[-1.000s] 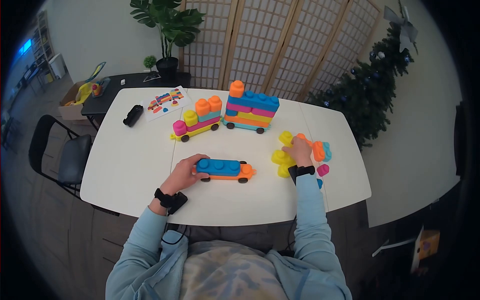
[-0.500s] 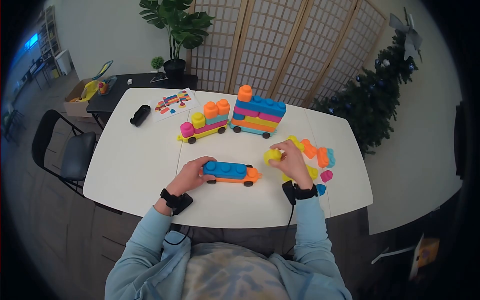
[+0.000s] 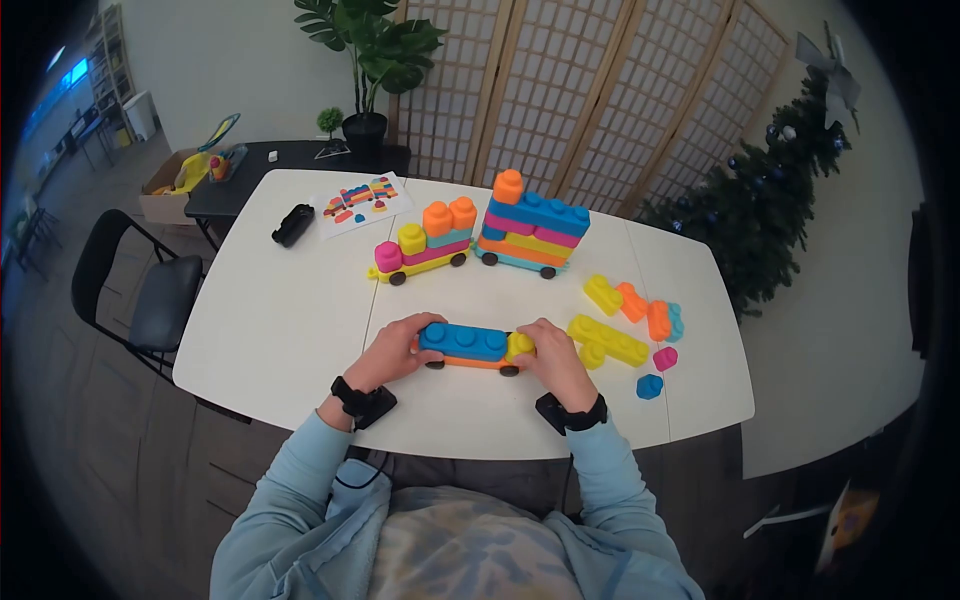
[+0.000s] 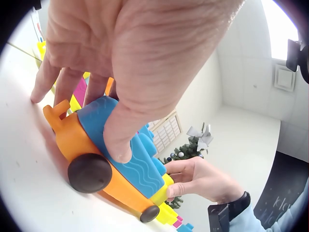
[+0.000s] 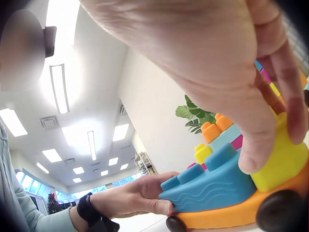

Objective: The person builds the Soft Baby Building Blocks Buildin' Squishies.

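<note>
An orange wheeled toy car base [image 4: 79, 140] stands on the white table, carrying a long blue block [image 3: 465, 341] with a wavy pattern on its side. My left hand [image 3: 390, 352] grips the blue block's left end, thumb on the near side and fingers behind. At the base's right end sits a small yellow block [image 5: 280, 159], flush beside the blue one. My right hand [image 3: 560, 365] pinches this yellow block between thumb and fingers. In the left wrist view the yellow block is partly hidden by the right hand's fingers.
Behind stand two built wagons, a low one [image 3: 425, 255] and a taller one [image 3: 530, 240]. Loose blocks lie to the right, among them a long yellow block [image 3: 612, 341] and a blue one [image 3: 649, 387]. A picture sheet [image 3: 360, 205] and a black object [image 3: 293, 226] lie at the back left.
My right hand picked the small yellow block from the loose blocks and carried it left onto the orange base's right end. My left hand has stayed on the blue block.
</note>
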`<action>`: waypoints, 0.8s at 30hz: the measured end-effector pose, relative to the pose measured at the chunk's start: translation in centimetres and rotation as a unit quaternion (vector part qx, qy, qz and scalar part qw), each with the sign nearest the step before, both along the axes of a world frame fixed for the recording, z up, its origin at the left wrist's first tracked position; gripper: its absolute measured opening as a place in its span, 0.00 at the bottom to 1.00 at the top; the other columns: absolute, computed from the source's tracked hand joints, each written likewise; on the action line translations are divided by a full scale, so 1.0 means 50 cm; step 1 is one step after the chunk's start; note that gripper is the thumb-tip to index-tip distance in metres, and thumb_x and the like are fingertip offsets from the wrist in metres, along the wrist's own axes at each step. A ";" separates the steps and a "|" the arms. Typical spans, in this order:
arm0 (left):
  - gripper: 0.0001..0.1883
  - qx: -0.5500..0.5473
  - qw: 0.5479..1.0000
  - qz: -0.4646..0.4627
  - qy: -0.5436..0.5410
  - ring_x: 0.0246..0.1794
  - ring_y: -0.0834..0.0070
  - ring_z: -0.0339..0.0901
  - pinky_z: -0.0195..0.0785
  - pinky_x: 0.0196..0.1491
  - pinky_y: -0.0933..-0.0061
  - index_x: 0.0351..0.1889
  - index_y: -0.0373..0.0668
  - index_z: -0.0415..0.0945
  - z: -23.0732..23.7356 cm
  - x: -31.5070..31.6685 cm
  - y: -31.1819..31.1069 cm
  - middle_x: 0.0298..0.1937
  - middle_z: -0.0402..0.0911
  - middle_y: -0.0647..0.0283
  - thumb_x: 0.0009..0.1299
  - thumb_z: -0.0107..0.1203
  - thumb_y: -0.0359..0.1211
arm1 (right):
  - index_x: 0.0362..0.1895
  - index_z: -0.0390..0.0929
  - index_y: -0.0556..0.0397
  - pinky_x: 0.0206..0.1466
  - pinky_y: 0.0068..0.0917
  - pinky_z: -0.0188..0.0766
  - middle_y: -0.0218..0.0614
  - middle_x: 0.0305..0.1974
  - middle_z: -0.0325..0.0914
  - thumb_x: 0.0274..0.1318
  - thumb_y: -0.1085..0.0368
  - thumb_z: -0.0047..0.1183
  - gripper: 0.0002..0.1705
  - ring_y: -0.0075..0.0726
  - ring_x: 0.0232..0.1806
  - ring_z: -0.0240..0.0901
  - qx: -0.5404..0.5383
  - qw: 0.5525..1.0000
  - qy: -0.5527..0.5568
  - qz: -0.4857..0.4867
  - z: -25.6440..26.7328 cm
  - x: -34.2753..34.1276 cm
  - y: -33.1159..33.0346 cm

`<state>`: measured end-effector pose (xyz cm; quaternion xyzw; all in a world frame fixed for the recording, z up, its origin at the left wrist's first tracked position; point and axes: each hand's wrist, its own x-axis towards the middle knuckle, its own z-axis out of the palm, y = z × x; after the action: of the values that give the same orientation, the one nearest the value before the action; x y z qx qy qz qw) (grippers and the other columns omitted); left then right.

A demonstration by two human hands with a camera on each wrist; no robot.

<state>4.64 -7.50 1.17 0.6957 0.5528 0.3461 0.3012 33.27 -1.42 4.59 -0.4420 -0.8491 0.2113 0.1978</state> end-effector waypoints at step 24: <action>0.28 -0.005 1.000 0.006 0.016 0.47 0.57 0.84 0.78 0.51 0.64 0.60 0.43 0.78 0.016 0.001 -0.003 0.50 0.85 0.54 0.61 0.74 0.29 | 0.61 0.81 0.54 0.52 0.38 0.78 0.45 0.52 0.81 0.56 0.60 0.69 0.29 0.48 0.45 0.81 0.023 0.991 0.105 -0.081 0.034 0.086 0.049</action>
<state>4.69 -7.66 1.95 0.6962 0.5638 0.3336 0.2935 37.55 1.00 6.30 -0.4803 -0.7893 0.2205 0.3125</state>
